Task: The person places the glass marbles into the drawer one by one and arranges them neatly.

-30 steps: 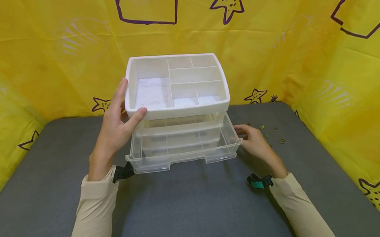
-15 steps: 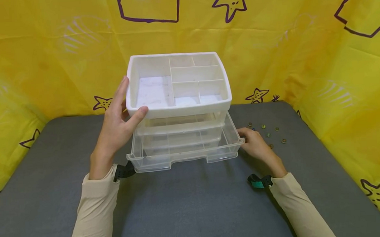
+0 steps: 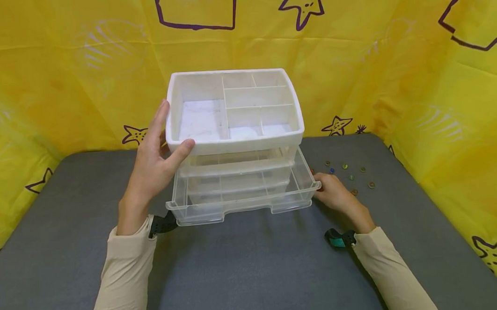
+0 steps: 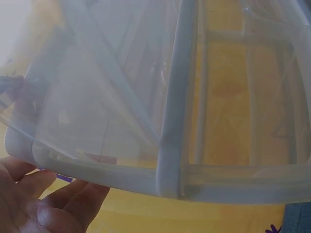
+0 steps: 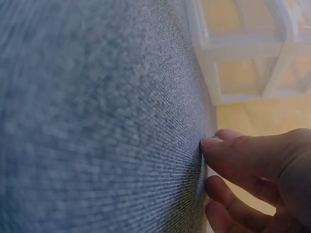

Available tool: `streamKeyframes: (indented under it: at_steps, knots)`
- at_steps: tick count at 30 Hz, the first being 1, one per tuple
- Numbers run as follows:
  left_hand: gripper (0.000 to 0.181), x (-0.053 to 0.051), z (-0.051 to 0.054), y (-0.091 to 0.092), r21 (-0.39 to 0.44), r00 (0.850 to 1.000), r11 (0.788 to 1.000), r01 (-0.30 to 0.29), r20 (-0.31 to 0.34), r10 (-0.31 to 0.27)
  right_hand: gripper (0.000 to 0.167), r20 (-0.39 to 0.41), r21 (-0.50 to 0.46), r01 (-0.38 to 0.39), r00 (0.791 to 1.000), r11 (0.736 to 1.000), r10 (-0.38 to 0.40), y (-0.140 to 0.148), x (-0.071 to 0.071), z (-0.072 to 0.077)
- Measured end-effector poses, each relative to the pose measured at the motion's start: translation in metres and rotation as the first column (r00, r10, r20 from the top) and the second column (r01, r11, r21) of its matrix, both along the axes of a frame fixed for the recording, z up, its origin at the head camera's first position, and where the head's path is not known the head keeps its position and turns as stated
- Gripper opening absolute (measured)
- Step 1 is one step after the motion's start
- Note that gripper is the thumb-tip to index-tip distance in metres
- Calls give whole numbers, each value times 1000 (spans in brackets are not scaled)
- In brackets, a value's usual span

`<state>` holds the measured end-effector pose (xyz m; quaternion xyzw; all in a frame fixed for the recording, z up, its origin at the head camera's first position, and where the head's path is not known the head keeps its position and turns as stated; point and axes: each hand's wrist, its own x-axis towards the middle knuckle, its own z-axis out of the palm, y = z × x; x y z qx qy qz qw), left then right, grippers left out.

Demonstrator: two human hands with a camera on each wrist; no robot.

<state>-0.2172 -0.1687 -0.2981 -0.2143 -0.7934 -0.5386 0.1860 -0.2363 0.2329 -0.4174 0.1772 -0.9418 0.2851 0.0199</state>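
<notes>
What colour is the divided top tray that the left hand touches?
The top tray is white to off-white; it shows best in the head view.

"Was the head view bright?"
"Evenly; a soft shadow darkened the grey tabletop toward seven o'clock."
"Wrist views?"
"Dimmer; haze whitened the left's ten o'clock, blur softened the right's nine."
</notes>
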Motion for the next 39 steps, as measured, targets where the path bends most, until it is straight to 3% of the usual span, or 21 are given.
streamKeyframes:
  at_steps: [11,25,30,39]
  knots:
    - [81,0,-1,0,3,1000,1000,-8,-9,8,7,-35,11,-35,999,999,35,0,1,2]
    - [80,-1,-1,1,18,1000,1000,8,-6,-8,22,11,-110,-7,1000,994,8,6,9,34]
    - [80,-2,-1,2,27,1000,1000,13,-8,-13,24,-25,-137,18,999,990,-22,7,15,48]
    - [80,-1,-1,1,28,1000,1000,13,-1,-13,25,-125,-167,27,991,986,-48,1,22,60]
